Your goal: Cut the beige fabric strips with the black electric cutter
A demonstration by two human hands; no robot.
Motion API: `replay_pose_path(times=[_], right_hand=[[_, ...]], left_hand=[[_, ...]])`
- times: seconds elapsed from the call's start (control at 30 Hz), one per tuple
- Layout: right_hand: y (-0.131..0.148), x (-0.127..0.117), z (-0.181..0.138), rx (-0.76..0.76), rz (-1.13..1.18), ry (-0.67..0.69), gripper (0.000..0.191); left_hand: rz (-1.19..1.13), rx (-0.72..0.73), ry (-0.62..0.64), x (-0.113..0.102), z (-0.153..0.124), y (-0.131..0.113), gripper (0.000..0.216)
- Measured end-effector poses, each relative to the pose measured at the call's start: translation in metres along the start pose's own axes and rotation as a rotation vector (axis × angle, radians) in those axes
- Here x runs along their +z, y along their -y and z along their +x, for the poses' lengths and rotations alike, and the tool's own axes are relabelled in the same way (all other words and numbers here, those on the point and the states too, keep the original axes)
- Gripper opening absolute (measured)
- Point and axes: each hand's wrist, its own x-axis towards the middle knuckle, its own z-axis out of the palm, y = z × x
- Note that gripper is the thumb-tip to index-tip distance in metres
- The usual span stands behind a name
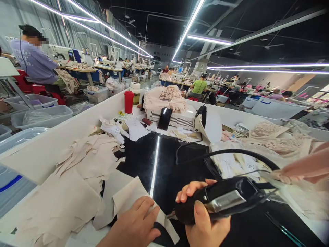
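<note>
Fingers (pixel 203 209) of the right hand (pixel 205 223) wrap around a black handheld cutting tool (pixel 221 200), thumb laid along its near side and the other fingertips curled over its top; a black cable (pixel 231 152) arcs away from its rear. The metal tip of the tool points left, touching or just short of the edge of a beige fabric piece (pixel 133 199); which one cannot be told. The left hand (pixel 136 224) lies on that fabric piece, fingers pressed together and flat, pinning it to the black mat (pixel 167 171) on the worktop (pixel 46 154). A heap of beige fabric offcuts (pixel 84 164) lies just to the left of the mat. Farther back on the worktop stand a red cup (pixel 128 101), a white box-shaped machine (pixel 177 118) with folded beige cloth on top, and a dark phone (pixel 164 118) leaning against it. At the right edge another person's arm (pixel 305 168) reaches in over clear plastic bags (pixel 295 192).
</note>
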Motion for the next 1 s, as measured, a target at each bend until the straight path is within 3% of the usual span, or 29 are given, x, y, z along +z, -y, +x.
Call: replay_pose_path(times=[0.27, 0.4, 0.67, 0.83, 1.0], right_hand=[[0.006, 0.011, -0.009, -0.032, 0.024, -0.04, 0.034], [0.006, 0.013, -0.01, -0.036, 0.035, -0.054, 0.036], [0.009, 0.015, 0.002, 0.008, 0.051, -0.084, 0.034], [0.007, 0.032, 0.014, 0.02, 0.078, -0.14, 0.034], [-0.001, 0.032, 0.011, 0.032, 0.07, -0.077, 0.034]], left_hand=[[0.048, 0.088, 0.027, -0.002, -0.009, 0.005, 0.076], [0.098, 0.176, 0.005, 0.002, -0.013, 0.01, 0.066], [0.159, 0.189, -0.123, 0.017, -0.02, 0.009, 0.025], [0.148, 0.13, -0.158, 0.026, -0.021, 0.004, 0.021], [0.121, 0.122, -0.181, 0.027, -0.021, 0.002, 0.02]])
